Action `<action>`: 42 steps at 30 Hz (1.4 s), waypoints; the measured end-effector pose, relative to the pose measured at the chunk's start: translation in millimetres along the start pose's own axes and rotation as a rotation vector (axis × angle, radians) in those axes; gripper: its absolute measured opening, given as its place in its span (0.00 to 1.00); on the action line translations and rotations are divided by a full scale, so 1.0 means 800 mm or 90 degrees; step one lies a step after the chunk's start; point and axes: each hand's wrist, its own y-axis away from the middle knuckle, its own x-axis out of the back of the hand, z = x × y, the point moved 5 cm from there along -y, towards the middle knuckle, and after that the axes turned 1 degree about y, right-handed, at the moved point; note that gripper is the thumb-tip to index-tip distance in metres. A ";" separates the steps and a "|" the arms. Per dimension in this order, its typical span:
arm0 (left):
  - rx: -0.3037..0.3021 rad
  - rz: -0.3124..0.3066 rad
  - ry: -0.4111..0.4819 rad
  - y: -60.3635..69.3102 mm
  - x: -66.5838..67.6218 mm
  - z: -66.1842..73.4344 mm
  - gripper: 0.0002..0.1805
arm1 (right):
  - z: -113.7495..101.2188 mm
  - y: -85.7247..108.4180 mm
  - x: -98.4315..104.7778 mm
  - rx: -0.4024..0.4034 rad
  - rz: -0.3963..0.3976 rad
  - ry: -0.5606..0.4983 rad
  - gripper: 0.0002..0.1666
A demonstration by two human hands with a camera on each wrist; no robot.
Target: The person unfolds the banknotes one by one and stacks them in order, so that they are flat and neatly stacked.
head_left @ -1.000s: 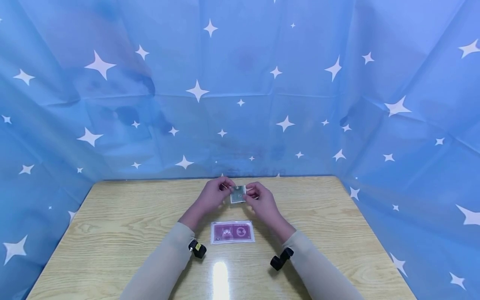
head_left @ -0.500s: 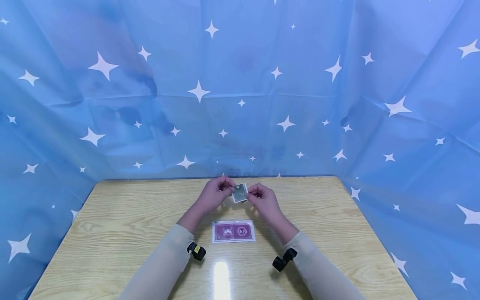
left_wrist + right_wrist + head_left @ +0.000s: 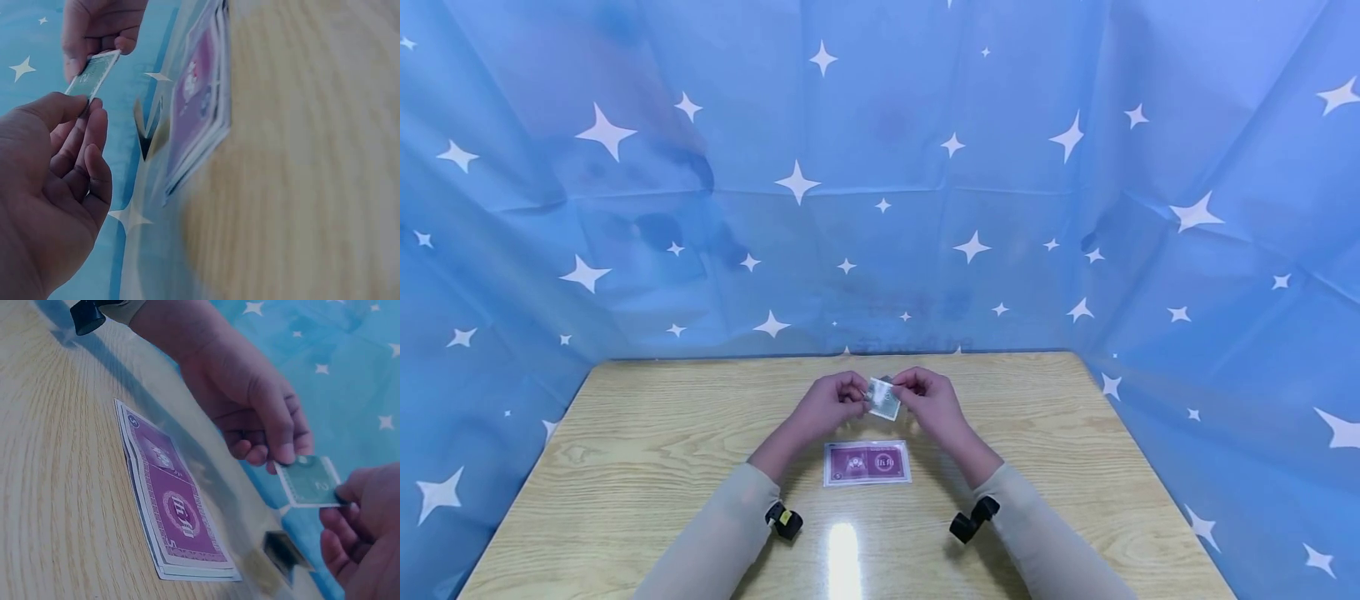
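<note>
A small green-and-white folded paper note (image 3: 883,399) is held above the table between both hands. My left hand (image 3: 830,406) pinches its left edge between thumb and fingers. From the other side my right hand (image 3: 934,402) pinches its upper right part. In the right wrist view the green note (image 3: 309,481) shows a printed face with a white border, thumbs at opposite corners. Nearer to me, a stack of purple printed paper notes (image 3: 867,463) lies flat on the table. A small dark folded piece (image 3: 284,551) stands beyond the stack; its kind cannot be told.
The wooden table (image 3: 662,467) reaches to a blue star-patterned curtain (image 3: 880,167) at the back and sides. Black wrist cameras (image 3: 785,520) sit on both sleeves. Light glares off the tabletop (image 3: 843,558) near the front.
The green note has turned, tilted and come slightly nearer to me, now catching the light. My left hand has lowered with it, while the right has moved little. The purple stack stays put.
</note>
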 end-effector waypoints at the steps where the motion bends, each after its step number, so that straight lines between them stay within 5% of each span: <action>1: 0.000 -0.008 0.000 0.001 -0.001 -0.001 0.10 | -0.001 0.000 0.000 0.003 -0.005 -0.001 0.03; 12: -0.006 -0.044 -0.033 0.013 -0.018 -0.001 0.12 | -0.013 0.005 -0.008 0.029 -0.048 0.013 0.06; 24: -0.045 0.037 -0.017 0.017 -0.009 0.006 0.10 | -0.012 0.011 -0.016 0.032 -0.072 -0.001 0.04; 42: -0.058 0.047 -0.039 0.019 -0.005 0.009 0.09 | -0.011 0.016 -0.012 0.012 -0.041 0.017 0.05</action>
